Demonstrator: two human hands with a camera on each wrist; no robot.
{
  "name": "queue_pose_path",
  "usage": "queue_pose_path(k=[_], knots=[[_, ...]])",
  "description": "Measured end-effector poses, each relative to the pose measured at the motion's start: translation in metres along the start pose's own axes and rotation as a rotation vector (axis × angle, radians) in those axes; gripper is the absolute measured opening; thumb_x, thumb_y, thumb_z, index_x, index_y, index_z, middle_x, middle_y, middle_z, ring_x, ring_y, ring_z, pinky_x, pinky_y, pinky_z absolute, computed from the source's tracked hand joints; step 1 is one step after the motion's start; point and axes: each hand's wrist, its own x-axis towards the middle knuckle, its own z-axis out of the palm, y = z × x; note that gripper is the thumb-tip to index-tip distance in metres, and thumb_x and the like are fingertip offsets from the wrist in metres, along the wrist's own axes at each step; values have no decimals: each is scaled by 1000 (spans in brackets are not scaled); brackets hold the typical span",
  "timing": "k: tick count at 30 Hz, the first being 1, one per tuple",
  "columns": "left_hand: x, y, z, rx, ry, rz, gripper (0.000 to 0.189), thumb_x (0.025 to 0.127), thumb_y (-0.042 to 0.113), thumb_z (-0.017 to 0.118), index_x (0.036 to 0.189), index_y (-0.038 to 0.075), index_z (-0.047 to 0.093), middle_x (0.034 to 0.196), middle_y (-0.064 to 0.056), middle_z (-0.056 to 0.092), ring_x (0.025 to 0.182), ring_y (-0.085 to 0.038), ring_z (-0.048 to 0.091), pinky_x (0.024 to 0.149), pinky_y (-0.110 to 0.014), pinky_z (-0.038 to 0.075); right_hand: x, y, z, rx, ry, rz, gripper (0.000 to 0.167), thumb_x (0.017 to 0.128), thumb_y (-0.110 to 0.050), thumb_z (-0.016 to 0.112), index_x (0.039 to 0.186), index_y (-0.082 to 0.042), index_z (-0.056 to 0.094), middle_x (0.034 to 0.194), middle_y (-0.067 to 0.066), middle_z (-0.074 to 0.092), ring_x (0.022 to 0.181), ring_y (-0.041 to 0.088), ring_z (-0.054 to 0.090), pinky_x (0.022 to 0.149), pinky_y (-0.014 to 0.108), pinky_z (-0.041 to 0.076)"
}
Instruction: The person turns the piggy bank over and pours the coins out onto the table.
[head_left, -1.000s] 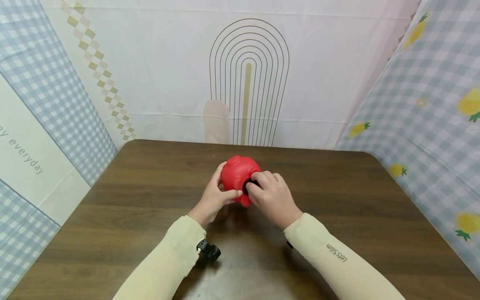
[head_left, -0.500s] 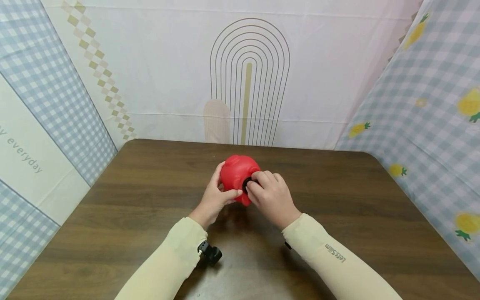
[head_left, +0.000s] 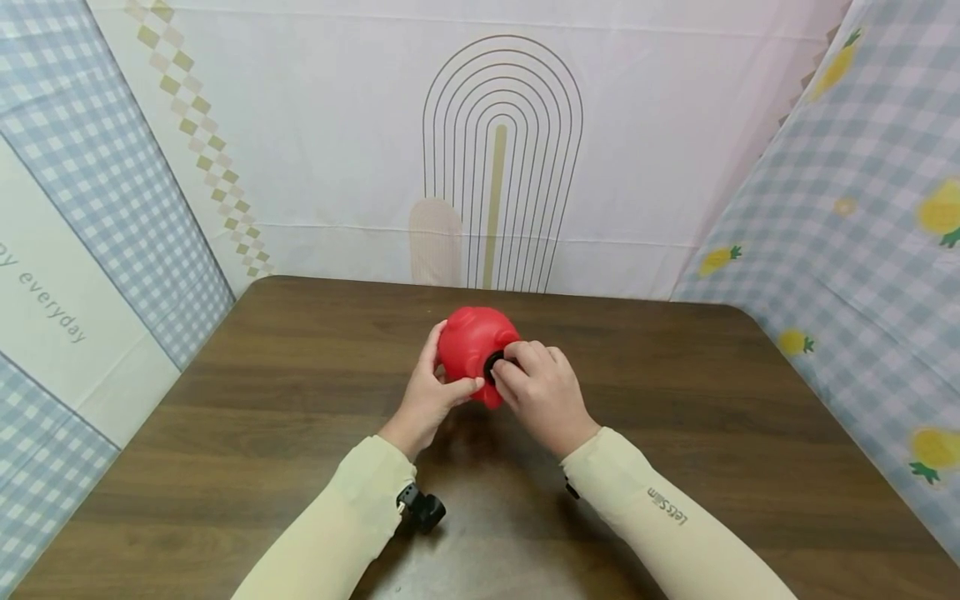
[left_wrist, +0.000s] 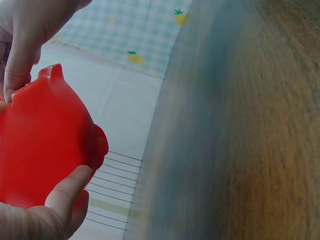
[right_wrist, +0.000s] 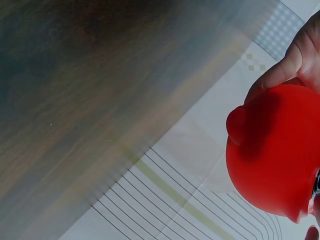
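A glossy red piggy bank (head_left: 471, 340) with a rounded body and stubby bumps is held tilted above the table. My left hand (head_left: 424, 398) grips its left side, the thumb lying across the near side. A round black plug (head_left: 491, 367) sits on its right-hand face, partly covered by my right hand (head_left: 547, 393), whose curled fingers and thumb pinch at it. In the left wrist view the red body (left_wrist: 40, 140) hides the plug. From the right wrist, a dark edge of the plug (right_wrist: 317, 184) shows beside the red shell (right_wrist: 272, 160).
The brown wooden table (head_left: 300, 400) spreads under both arms. Behind it hangs a white patterned cloth (head_left: 337, 150), with checked cloths (head_left: 840, 250) at the sides. A small black wrist camera (head_left: 424, 510) is strapped to my left sleeve.
The piggy bank has shifted very slightly up and left in the head view, both hands staying on it. Their grip looks the same.
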Motion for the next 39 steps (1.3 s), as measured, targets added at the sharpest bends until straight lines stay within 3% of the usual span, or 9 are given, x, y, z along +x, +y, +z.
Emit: queue_pose_path(k=[3, 9, 20, 39], knots=[[0, 0, 1, 2, 3, 11, 87, 78, 1, 71, 147, 34, 30, 143, -5, 38, 127, -31, 40, 87, -42, 54, 1, 0, -1, 3, -5, 10, 7, 89, -11, 66, 86, -6, 70, 94, 8, 61, 83, 23, 58, 66, 37, 50], [-1, 0, 0, -6, 7, 12, 86, 78, 2, 71, 146, 35, 30, 143, -4, 38, 126, -30, 41, 86, -41, 54, 2, 0, -2, -11, -33, 15, 11, 81, -10, 76, 90, -6, 71, 98, 9, 62, 86, 23, 59, 69, 37, 51], [-1, 1, 1, -37, 6, -23, 88, 80, 1, 70, 149, 34, 26, 145, -5, 36, 125, -31, 43, 86, -39, 55, 0, 3, -1, -55, -16, -12, 17, 77, -5, 77, 91, -6, 67, 96, 9, 61, 85, 24, 60, 67, 37, 51], [0, -2, -1, -74, 17, -21, 87, 82, -1, 68, 150, 32, 25, 145, -8, 37, 124, -32, 45, 84, -37, 55, 0, 2, -5, -17, 21, -8, 12, 79, -2, 72, 89, -6, 67, 98, 10, 61, 89, 24, 59, 69, 39, 50]])
